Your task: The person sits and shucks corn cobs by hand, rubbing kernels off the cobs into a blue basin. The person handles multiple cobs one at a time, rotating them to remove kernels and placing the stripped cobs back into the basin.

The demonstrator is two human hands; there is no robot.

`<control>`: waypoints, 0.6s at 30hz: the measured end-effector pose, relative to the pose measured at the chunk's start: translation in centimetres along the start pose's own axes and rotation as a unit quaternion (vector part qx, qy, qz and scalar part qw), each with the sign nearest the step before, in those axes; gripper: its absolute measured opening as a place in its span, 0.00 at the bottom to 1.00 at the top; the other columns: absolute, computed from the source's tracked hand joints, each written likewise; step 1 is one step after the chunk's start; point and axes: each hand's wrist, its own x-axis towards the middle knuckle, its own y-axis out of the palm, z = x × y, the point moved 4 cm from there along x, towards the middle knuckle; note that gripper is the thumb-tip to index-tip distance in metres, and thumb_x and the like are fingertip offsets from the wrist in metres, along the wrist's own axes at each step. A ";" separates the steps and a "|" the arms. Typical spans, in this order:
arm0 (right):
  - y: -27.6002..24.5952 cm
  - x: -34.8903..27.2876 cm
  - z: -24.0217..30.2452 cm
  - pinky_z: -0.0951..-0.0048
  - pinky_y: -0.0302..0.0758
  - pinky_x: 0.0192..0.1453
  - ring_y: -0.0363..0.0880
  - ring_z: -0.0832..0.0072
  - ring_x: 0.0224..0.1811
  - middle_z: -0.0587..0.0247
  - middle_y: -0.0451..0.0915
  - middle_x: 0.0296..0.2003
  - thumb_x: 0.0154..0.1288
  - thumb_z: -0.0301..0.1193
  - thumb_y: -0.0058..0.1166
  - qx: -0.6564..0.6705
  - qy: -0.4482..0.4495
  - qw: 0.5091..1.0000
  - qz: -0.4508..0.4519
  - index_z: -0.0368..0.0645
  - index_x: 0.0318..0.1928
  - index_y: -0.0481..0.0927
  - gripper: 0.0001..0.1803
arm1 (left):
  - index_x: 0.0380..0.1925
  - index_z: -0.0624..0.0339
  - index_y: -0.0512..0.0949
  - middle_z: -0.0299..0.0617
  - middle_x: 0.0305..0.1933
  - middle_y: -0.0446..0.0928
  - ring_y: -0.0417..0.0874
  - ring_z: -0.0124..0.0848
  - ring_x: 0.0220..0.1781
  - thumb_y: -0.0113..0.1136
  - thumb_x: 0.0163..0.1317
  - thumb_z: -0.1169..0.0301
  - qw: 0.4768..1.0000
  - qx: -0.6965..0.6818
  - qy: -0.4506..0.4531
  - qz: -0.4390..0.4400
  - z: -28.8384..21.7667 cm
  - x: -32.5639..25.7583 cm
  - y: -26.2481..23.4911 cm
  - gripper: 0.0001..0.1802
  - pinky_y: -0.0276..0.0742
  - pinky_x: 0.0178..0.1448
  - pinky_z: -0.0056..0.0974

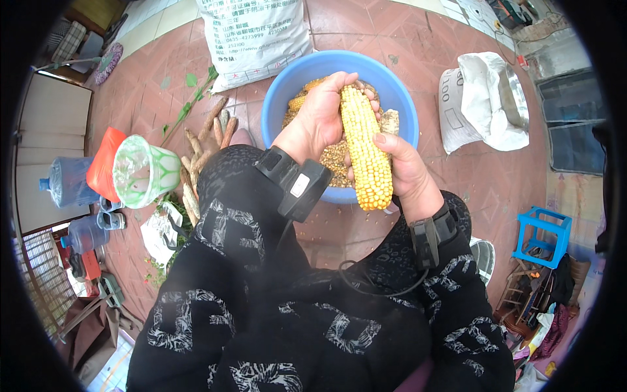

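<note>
Both hands grip corn cob | left hand top | right hand bottom | basin half-hidden

- You wear long black sleeves patterned with pale grey, scribble-like markings, and they cover both your arms down to the wrists.
- Your left wrist carries a black strap with a boxy black device that has a small white label on its top face.
- Your right wrist carries a narrower black band with a dark module on it.
- A thin black cable loops across your lap between the two wrist units.
- Both your hands are bare, without gloves.
</note>
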 end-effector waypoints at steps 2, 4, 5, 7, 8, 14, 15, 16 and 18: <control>0.1 0.0 0.0 0.55 0.84 0.48 0.84 0.58 0.42 0.49 0.80 0.46 0.61 0.33 0.59 0.003 0.004 1.000 -0.001 0.34 0.62 0.65 0.31 | 0.35 0.61 0.73 0.47 0.33 0.76 0.80 0.44 0.35 0.57 0.64 0.63 1.000 0.000 -0.014 -0.027 0.1 0.1 -0.3 0.12 0.80 0.46 0.52; 0.2 0.1 0.0 0.56 0.83 0.51 0.84 0.59 0.44 0.50 0.79 0.48 0.61 0.32 0.59 -0.008 0.003 1.000 -0.009 0.35 0.62 0.65 0.30 | 0.36 0.61 0.73 0.46 0.31 0.76 0.80 0.43 0.33 0.56 0.64 0.64 0.999 0.002 -0.021 -0.049 0.1 0.2 -0.6 0.11 0.80 0.44 0.51; 0.2 0.1 -0.1 0.57 0.82 0.52 0.83 0.60 0.45 0.51 0.79 0.48 0.62 0.31 0.59 -0.016 0.002 1.000 -0.011 0.35 0.62 0.65 0.30 | 0.36 0.61 0.73 0.46 0.31 0.76 0.80 0.43 0.32 0.56 0.64 0.64 0.998 0.005 -0.021 -0.058 0.1 0.2 -0.7 0.11 0.80 0.42 0.50; 0.3 0.2 -0.2 0.60 0.81 0.54 0.83 0.62 0.47 0.53 0.78 0.50 0.62 0.30 0.58 -0.035 0.001 0.999 -0.012 0.37 0.63 0.65 0.31 | 0.37 0.61 0.73 0.45 0.30 0.76 0.79 0.42 0.31 0.54 0.65 0.64 0.997 0.013 -0.030 -0.076 0.2 0.2 -0.8 0.11 0.81 0.40 0.48; 0.3 0.2 -0.2 0.61 0.81 0.55 0.82 0.63 0.47 0.54 0.78 0.51 0.62 0.30 0.58 -0.043 -0.008 0.999 -0.019 0.37 0.64 0.64 0.31 | 0.37 0.61 0.72 0.45 0.30 0.76 0.79 0.41 0.31 0.54 0.65 0.64 0.995 0.019 -0.038 -0.087 0.4 0.2 -0.8 0.11 0.81 0.40 0.47; 0.1 0.7 -0.3 0.64 0.79 0.56 0.81 0.66 0.50 0.58 0.77 0.52 0.61 0.28 0.59 -0.123 -0.060 0.987 -0.080 0.39 0.65 0.63 0.33 | 0.38 0.63 0.72 0.46 0.32 0.76 0.80 0.40 0.30 0.52 0.67 0.62 0.971 0.116 0.049 -0.201 0.6 -0.1 -1.0 0.13 0.81 0.39 0.44; 0.0 0.7 -0.2 0.63 0.80 0.55 0.81 0.66 0.50 0.58 0.76 0.52 0.61 0.27 0.59 -0.127 -0.059 0.987 -0.077 0.39 0.65 0.63 0.33 | 0.38 0.63 0.72 0.47 0.32 0.77 0.80 0.41 0.31 0.52 0.67 0.62 0.968 0.122 0.062 -0.209 0.5 -0.2 -1.0 0.14 0.81 0.40 0.45; -0.1 0.7 0.0 0.62 0.80 0.54 0.81 0.66 0.49 0.58 0.76 0.52 0.60 0.27 0.59 -0.130 -0.062 0.987 -0.073 0.38 0.65 0.63 0.33 | 0.39 0.64 0.72 0.48 0.33 0.77 0.80 0.42 0.33 0.52 0.67 0.61 0.980 0.088 0.061 -0.170 0.5 -0.2 -0.7 0.15 0.80 0.42 0.46; -0.5 0.4 0.4 0.61 0.82 0.50 0.81 0.64 0.48 0.56 0.77 0.51 0.60 0.28 0.59 -0.079 -0.050 0.993 -0.066 0.38 0.65 0.63 0.33 | 0.39 0.65 0.73 0.49 0.35 0.77 0.80 0.44 0.37 0.52 0.67 0.60 0.994 0.017 0.050 -0.098 0.3 -0.1 -0.2 0.17 0.79 0.47 0.48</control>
